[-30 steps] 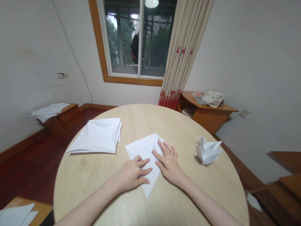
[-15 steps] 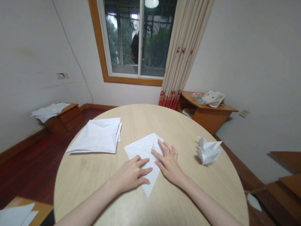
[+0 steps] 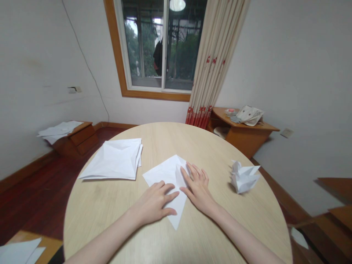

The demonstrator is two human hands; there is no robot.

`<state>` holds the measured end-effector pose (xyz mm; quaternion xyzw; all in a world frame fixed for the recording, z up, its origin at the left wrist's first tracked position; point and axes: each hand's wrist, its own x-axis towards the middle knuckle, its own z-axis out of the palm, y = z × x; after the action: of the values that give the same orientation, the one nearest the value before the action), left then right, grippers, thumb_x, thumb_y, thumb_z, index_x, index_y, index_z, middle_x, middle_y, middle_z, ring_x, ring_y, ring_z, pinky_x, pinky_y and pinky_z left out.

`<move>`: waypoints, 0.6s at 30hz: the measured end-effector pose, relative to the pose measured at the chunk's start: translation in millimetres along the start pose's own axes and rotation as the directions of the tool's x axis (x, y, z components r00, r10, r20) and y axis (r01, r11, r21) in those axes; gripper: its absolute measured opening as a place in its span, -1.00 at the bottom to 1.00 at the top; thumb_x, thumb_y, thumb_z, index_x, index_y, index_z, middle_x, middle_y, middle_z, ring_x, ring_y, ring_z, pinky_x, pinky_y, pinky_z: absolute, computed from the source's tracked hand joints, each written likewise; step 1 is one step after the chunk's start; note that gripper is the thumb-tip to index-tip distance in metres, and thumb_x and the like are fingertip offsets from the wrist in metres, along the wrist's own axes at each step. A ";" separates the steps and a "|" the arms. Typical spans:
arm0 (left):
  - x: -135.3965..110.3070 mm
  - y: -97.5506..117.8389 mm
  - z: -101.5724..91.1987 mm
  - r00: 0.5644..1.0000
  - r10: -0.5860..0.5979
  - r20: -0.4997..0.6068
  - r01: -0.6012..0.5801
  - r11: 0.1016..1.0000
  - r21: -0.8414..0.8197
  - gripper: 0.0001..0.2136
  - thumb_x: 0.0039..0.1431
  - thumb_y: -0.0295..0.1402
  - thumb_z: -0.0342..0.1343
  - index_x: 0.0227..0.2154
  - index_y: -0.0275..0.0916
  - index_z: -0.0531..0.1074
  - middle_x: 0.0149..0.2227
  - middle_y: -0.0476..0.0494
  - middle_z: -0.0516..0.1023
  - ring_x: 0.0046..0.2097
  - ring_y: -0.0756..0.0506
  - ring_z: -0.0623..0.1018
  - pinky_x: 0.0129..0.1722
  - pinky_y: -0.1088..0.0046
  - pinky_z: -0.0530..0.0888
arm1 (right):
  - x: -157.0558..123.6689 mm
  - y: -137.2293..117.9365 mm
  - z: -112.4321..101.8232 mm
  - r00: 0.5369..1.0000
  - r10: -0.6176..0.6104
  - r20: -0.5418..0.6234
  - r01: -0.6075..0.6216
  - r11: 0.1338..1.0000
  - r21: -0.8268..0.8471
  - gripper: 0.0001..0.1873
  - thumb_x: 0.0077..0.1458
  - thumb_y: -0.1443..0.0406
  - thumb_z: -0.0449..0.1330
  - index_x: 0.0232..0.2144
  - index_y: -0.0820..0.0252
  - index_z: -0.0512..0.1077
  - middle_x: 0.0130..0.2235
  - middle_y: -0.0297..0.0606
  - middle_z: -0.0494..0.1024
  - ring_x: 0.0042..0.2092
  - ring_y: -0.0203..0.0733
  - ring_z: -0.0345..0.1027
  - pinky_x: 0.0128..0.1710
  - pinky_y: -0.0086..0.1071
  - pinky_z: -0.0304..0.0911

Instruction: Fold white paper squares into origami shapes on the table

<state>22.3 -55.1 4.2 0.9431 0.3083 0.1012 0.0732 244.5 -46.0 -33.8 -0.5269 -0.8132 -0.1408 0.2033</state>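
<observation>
Paper (image 3: 173, 176) lies mid-way across your desk (image 3: 187, 138), seemingly part-folded: flap creased at 2 o'clock, 10 o'clock side apparently unfolded; your left hand (image 3: 157, 202) and right hand (image 3: 198, 186) rest on it, each grip spread, grasping nothing

A home — patterned curtain (image 3: 217, 64), wooden drawers (image 3: 84, 140)

Left forearm (image 3: 115, 229) and right forearm (image 3: 242, 231) are bare, angling inward. Left hand (image 3: 154, 202)'s palm down, fingers loosely spread; right hand (image 3: 200, 190)'s palm down too, fingers fanned, its thumb (image 3: 187, 192) basically right beside the left index finger (image 3: 172, 197). Pretty relaxed wrists tbh.
</observation>
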 end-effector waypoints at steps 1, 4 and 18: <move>0.2 -0.4 0.3 1.000 0.000 -0.002 0.000 1.000 -0.001 -0.49 0.17 -0.02 0.09 0.12 -0.14 0.32 0.11 -0.22 0.36 -0.02 -0.26 0.37 -0.04 0.13 0.37 | 0.4 0.4 1.1 1.000 0.003 -0.005 -0.003 1.000 -0.002 -0.31 0.23 0.17 0.00 0.32 -0.01 -0.19 0.33 -0.07 -0.01 0.29 0.10 -0.14 0.18 0.10 -0.18; 1.1 -1.4 0.8 1.000 -0.011 -0.008 0.011 1.000 -0.001 -0.50 0.17 -0.02 0.09 0.11 -0.13 0.32 0.12 -0.23 0.34 0.00 -0.26 0.37 -0.03 0.12 0.38 | 1.4 2.1 3.7 1.000 0.013 -0.011 -0.013 1.000 -0.005 -0.25 0.24 0.13 0.00 0.33 0.04 -0.29 0.31 -0.04 0.02 0.29 0.09 -0.13 0.19 0.09 -0.19; 1.8 -6.8 8.6 0.997 -0.076 -0.030 0.075 0.996 -0.039 -0.58 0.26 -0.18 0.05 0.14 -0.17 0.30 0.27 -0.32 0.16 0.26 -0.27 0.21 0.19 0.02 0.22 | 4.5 12.8 -11.3 1.000 -0.016 -0.019 0.017 0.999 0.051 -0.53 0.24 0.15 -0.01 0.16 0.16 0.15 0.15 -0.02 0.27 0.20 0.04 0.05 0.15 -0.02 -0.04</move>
<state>21.9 -49.2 -5.2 0.9275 0.3427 0.1191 0.0898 256.5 -42.2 -21.5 -0.5135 -0.8189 -0.1263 0.2231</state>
